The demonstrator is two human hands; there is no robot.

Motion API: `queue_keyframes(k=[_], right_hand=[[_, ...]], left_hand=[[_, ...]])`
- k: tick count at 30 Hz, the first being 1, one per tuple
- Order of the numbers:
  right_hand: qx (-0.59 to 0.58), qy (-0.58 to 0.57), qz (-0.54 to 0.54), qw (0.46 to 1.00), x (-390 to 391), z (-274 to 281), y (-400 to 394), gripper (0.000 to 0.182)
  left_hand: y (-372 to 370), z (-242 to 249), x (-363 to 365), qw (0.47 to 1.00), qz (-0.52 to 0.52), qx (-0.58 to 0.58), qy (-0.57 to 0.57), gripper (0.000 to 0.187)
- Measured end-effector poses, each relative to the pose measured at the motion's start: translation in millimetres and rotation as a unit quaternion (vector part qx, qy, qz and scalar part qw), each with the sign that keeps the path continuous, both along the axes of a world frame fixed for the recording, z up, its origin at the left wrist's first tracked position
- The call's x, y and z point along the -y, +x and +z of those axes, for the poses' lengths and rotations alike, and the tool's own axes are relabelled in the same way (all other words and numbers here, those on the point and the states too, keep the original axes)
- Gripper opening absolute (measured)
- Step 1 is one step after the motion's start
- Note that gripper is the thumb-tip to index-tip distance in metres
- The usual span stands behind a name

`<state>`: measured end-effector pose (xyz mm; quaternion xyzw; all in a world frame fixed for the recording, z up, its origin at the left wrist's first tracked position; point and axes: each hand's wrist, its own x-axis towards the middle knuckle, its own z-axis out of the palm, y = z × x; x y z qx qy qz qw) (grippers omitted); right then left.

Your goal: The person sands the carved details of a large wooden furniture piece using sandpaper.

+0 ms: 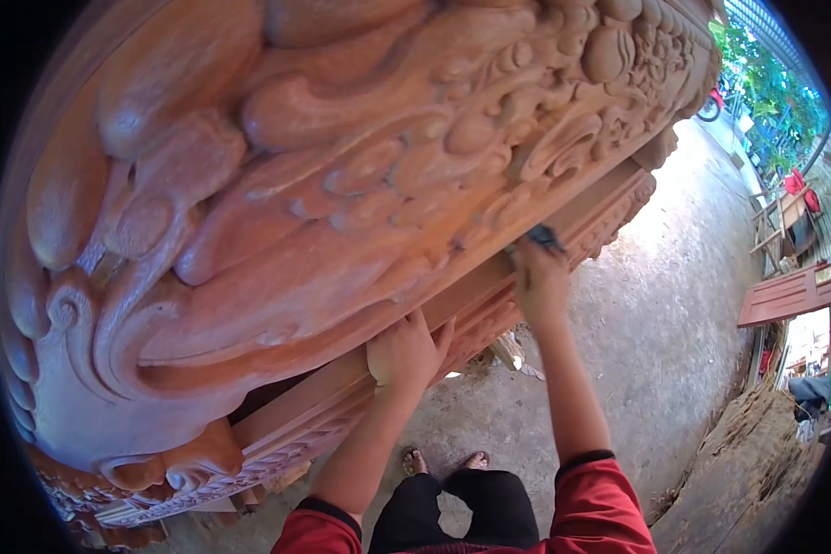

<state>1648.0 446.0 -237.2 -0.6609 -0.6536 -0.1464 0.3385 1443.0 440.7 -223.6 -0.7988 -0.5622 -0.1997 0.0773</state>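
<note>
A large carved reddish-brown wooden piece [360, 185] with scrolls and rounded relief fills the upper left and middle. Below its lower edge runs a flat wooden ledge [314, 406] with a carved moulding. My left hand [404, 355] rests on this ledge, fingers spread, their tips partly hidden under the overhanging carving. Farther along, my right hand [540, 282] reaches to the same ledge. Its fingers are closed on a small dark pad [547, 237], pressed near the ledge; whether it is cloth or sandpaper I cannot make out.
Concrete floor [656, 305] lies below and to the right. A rough weathered wood slab [743, 471] is at lower right. Beyond stand a reddish wooden panel [785, 295], a wooden frame [768, 231] with a red item, and green plants. My feet are on the floor below.
</note>
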Motion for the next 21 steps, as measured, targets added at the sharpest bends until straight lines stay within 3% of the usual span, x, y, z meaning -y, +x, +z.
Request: queue_keyframes(k=[2, 4, 6, 8, 9, 11, 12, 14, 16, 17, 19, 21], right_hand=[[0.062, 0.007, 0.006, 0.998, 14, -2, -23, 0.023], [-0.016, 0.019, 0.171, 0.985, 21, 4, -27, 0.022], [-0.012, 0.009, 0.186, 0.982, 18, 4, 5, 0.022], [-0.021, 0.004, 0.057, 0.998, 4, -6, 47, 0.023], [-0.023, 0.005, 0.058, 0.998, 2, -10, 66, 0.023], [-0.147, 0.030, -0.059, 0.987, -9, -9, 102, 0.026], [-0.145, 0.032, -0.056, 0.987, -15, -13, 108, 0.026], [0.023, 0.086, -0.075, 0.993, -17, -26, 87, 0.028], [0.059, 0.044, 0.040, 0.996, -7, -29, 60, 0.028], [0.055, 0.043, 0.043, 0.997, -6, -28, 68, 0.028], [0.045, 0.088, 0.155, 0.983, -10, -27, 84, 0.030], [0.077, 0.056, 0.081, 0.992, -29, -34, 137, 0.030]], left_hand=[[-2, -3, -2, 0.999, -0.012, -0.012, 0.031, 0.043], [-2, -4, -4, 0.999, -0.017, -0.011, 0.041, 0.043], [0, -4, -4, 0.999, -0.017, -0.012, 0.048, 0.043], [1, -3, -3, 0.999, 0.002, -0.032, 0.033, 0.043], [1, -1, -1, 0.999, 0.004, -0.034, 0.033, 0.043], [4, 2, -2, 0.999, 0.008, -0.032, 0.028, 0.043], [7, 3, -3, 0.999, 0.011, -0.030, 0.030, 0.043], [9, 4, 0, 0.999, 0.031, -0.042, 0.010, 0.044], [13, 3, 1, 0.998, 0.043, -0.047, 0.007, 0.045], [14, 3, 0, 0.997, 0.052, -0.053, 0.011, 0.045], [18, 4, 0, 0.996, 0.065, -0.056, 0.004, 0.047], [19, 5, 1, 0.996, 0.078, -0.046, -0.009, 0.050]])
